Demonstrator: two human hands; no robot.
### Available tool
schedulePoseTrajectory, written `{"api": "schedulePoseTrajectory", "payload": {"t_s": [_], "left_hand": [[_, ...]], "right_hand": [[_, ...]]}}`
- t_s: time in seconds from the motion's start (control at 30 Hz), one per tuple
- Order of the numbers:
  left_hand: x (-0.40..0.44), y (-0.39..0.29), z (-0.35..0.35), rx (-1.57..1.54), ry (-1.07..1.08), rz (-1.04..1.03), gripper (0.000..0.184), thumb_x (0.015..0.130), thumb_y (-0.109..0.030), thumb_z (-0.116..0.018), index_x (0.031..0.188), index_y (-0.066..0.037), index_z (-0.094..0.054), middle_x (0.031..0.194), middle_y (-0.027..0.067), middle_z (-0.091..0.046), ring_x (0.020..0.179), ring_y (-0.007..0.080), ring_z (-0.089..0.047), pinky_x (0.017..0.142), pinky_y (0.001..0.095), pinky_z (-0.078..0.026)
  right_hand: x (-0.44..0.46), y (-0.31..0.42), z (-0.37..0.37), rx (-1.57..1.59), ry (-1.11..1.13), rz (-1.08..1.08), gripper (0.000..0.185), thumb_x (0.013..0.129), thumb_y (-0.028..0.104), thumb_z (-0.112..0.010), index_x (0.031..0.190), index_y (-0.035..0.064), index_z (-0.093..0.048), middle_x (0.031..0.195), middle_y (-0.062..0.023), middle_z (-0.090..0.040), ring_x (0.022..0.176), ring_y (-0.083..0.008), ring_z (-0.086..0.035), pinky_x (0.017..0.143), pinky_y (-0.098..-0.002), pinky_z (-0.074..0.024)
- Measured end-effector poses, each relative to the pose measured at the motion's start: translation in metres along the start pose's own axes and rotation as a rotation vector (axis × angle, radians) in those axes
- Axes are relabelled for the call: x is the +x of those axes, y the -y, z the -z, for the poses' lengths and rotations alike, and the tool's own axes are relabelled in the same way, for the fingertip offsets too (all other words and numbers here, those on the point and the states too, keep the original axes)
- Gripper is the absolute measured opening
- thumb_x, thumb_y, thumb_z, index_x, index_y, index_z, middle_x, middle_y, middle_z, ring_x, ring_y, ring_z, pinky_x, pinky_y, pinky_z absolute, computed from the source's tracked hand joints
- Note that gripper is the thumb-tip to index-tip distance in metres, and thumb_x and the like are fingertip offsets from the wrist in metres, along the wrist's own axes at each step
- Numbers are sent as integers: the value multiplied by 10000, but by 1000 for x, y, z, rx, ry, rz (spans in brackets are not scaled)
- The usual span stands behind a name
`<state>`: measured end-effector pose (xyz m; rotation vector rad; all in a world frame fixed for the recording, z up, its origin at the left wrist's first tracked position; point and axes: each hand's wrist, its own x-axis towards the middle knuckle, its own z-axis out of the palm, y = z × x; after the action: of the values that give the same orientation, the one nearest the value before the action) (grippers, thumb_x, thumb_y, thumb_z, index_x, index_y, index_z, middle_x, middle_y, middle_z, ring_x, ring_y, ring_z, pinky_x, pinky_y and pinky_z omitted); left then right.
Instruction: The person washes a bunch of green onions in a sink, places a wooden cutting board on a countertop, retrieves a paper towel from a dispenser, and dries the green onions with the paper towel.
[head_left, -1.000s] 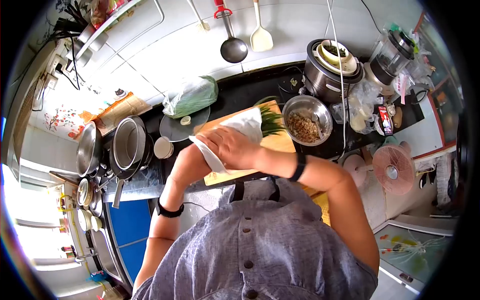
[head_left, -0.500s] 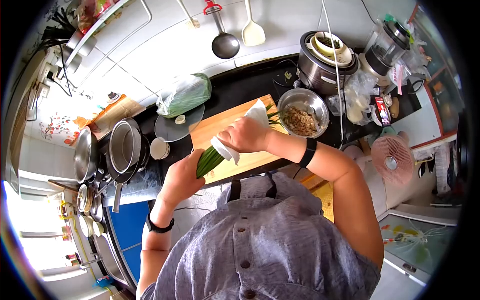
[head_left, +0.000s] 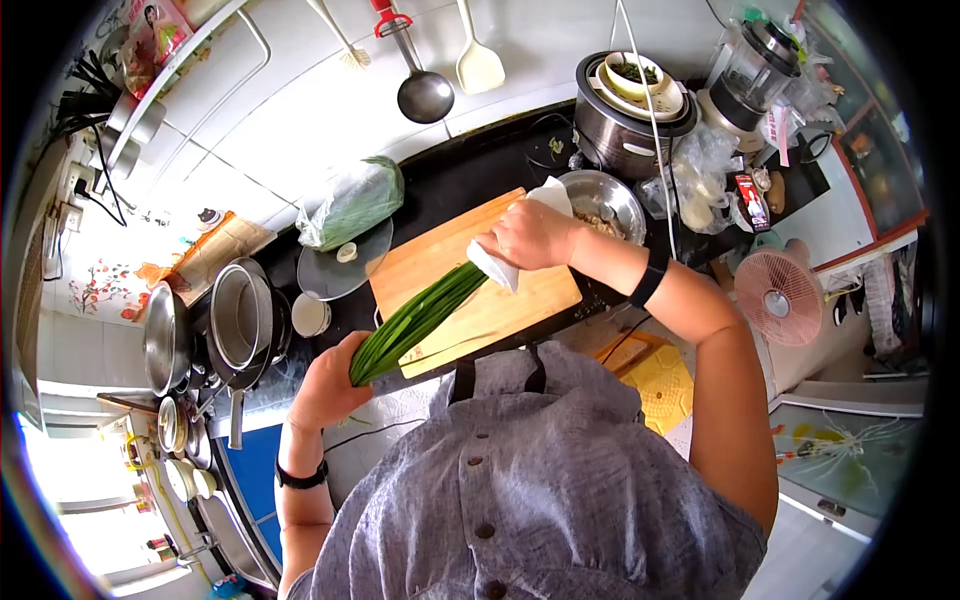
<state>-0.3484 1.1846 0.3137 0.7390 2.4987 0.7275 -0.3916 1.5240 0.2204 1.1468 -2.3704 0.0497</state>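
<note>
A bundle of long green chives (head_left: 420,325) slants between my two hands, over the near left part of a wooden cutting board (head_left: 440,255). My left hand (head_left: 330,383) is closed around its lower left end. At the upper right end, my right hand (head_left: 532,236) grips a white paper towel (head_left: 492,266) wrapped about the chives. The chive ends inside the towel are hidden by hand and paper. Just behind my right hand stands a steel bowl (head_left: 622,200) of brownish chopped filling, partly covered by my wrist.
A bagged green vegetable (head_left: 355,205) rests on a glass lid (head_left: 318,278) left of the board. Pans (head_left: 240,315) and a white cup (head_left: 311,316) stand farther left. Behind the bowl is an electric cooker (head_left: 630,130). A ladle (head_left: 425,97) hangs on the wall.
My right hand and the paper towel have moved up and right along the chives, exposing more green. My left hand has shifted down and left. The view has moved slightly.
</note>
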Motion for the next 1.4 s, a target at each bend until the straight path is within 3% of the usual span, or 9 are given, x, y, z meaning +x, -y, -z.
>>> {"api": "schedulePoseTrajectory", "payload": {"t_s": [0.27, 0.4, 0.53, 0.67, 0.73, 0.8, 1.13, 1.33, 1.4], "left_hand": [[-20, 43, 17, -147, -28, 42, 497, 610, -45, -608, 1095, -8, -503, 848, 149, -597, 789, 268, -586, 719, 319, -448], [-35, 83, 17, -801, -178, 220, 440, 591, 0, -616, 1021, 14, -522, 773, 54, -566, 661, 156, -559, 609, 263, -449], [-21, 72, 6, -1170, -323, 238, 390, 592, -22, -597, 969, 16, -506, 781, 63, -538, 651, 153, -537, 572, 259, -424], [25, 40, -27, -1517, -378, 13, 501, 653, -41, -570, 1130, 5, -425, 794, 45, -468, 709, 151, -497, 644, 262, -412], [58, 13, -46, -1493, -509, -103, 460, 677, -67, -580, 1114, -8, -448, 815, 41, -494, 716, 148, -506, 658, 258, -423], [84, -13, -60, -1460, -653, -108, 367, 696, -79, -588, 1047, -30, -494, 842, 38, -527, 745, 145, -522, 689, 256, -436], [120, -42, -42, -1981, -700, -218, 174, 764, 6, -520, 930, -44, -513, 779, 51, -543, 704, 159, -544, 694, 279, -472], [120, -14, -26, -2281, -511, -589, 270, 778, 4, -531, 1045, -19, -495, 855, 53, -525, 793, 151, -535, 770, 290, -468], [117, -24, -31, -2054, -667, -560, 331, 783, -15, -527, 1107, -25, -463, 873, 55, -527, 827, 171, -533, 810, 314, -455]], "right_hand": [[-21, -61, 16, -43, 111, -94, 109, 735, 152, -531, 675, 61, -524, 525, -92, -569, 488, -238, -602, 423, -342, -474], [-39, -87, 71, 3, 4, -533, 141, 778, 154, -528, 793, 31, -594, 720, -151, -619, 750, -276, -630, 678, -343, -501], [-60, -75, 51, 743, -548, -870, 322, 904, 208, -472, 1137, -10, -515, 1058, -164, -607, 954, -227, -600, 819, -337, -478], [-26, 9, 14, 1449, -468, -867, 371, 936, 183, -443, 1250, -12, -412, 1202, -144, -517, 1110, -212, -498, 969, -335, -394], [25, 48, 11, 1653, -411, -532, 376, 948, 218, -424, 1248, -7, -409, 1187, -132, -508, 1122, -184, -474, 949, -315, -386], [58, 81, -2, 1830, -348, -706, 388, 945, 212, -424, 1272, 5, -391, 1248, -128, -477, 1154, -186, -449, 938, -313, -382], [90, 119, 31, 488, -284, -727, 518, 817, 157, -516, 1282, 2, -349, 1140, -186, -532, 929, -318, -582, 750, -374, -492], [7, 96, -5, 655, -136, -749, 431, 839, 119, -508, 1246, 11, -415, 1061, -168, -586, 899, -256, -604, 722, -309, -510], [14, 77, 12, 1371, -364, -881, 509, 875, 163, -509, 1327, 42, -309, 1164, -140, -520, 940, -184, -562, 723, -284, -495]]}}
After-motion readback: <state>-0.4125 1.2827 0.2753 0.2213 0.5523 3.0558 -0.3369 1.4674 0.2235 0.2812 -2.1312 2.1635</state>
